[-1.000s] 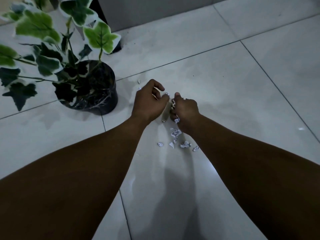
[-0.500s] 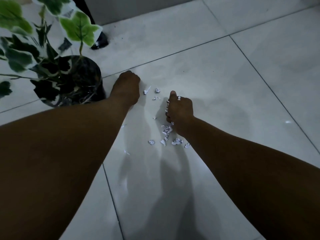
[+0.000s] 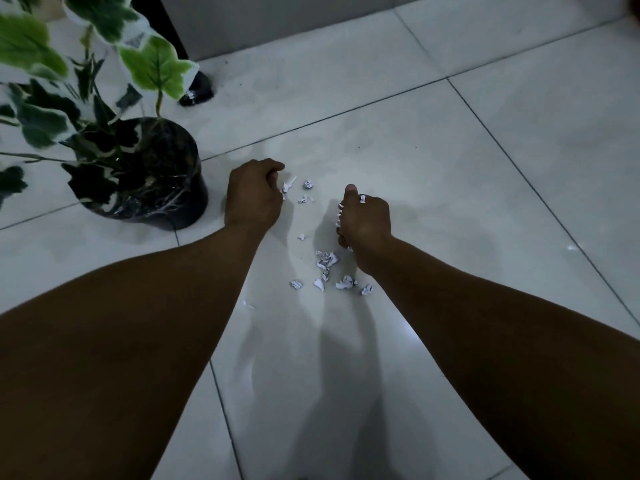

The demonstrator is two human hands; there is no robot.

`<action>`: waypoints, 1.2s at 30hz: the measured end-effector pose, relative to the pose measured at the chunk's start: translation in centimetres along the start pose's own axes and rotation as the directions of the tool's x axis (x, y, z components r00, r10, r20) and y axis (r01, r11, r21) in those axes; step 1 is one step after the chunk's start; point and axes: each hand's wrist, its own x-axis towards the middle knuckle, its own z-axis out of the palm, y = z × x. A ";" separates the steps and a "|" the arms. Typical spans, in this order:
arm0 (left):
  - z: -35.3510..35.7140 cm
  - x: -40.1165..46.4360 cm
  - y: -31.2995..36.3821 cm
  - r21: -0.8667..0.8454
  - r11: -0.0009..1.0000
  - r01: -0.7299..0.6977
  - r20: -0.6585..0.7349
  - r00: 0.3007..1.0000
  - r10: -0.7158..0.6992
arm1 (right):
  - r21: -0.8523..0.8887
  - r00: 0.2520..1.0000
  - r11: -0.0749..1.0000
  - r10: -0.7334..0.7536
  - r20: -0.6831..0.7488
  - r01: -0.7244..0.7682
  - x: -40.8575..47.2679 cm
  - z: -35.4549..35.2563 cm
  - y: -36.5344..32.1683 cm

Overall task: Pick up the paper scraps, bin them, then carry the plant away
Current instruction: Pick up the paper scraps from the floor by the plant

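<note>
Scraps lie loose on the tile floor, right of the plant, with a few more farther off between the hands. Right hand is fisted on a wad of scraps, white bits showing between its fingers. Left hand, just right of the plant's pot, is curled at a scrap; can't tell if it's gripped.

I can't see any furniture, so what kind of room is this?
Probably indoors in a home, down at floor level. It shows large pale floor tiles, a potted plant standing on them, and paper scraps scattered between the hands.
</note>
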 end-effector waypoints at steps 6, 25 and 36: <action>0.1 -1.1 0.0 0.113 0.971 0.210 0.074 0.973 -0.220 | -0.047 0.999 0.998 -0.051 -0.020 0.050 0.1 -0.5 -0.1; 3.9 0.9 3.1 0.121 0.981 0.152 0.157 0.973 -0.170 | -0.124 0.999 0.992 -0.020 0.050 0.026 -0.2 -1.5 0.5; 1.3 -4.6 5.8 -0.460 0.851 0.255 0.412 0.910 -0.050 | 0.156 0.958 0.950 0.254 0.131 -0.272 -1.2 -1.8 -0.5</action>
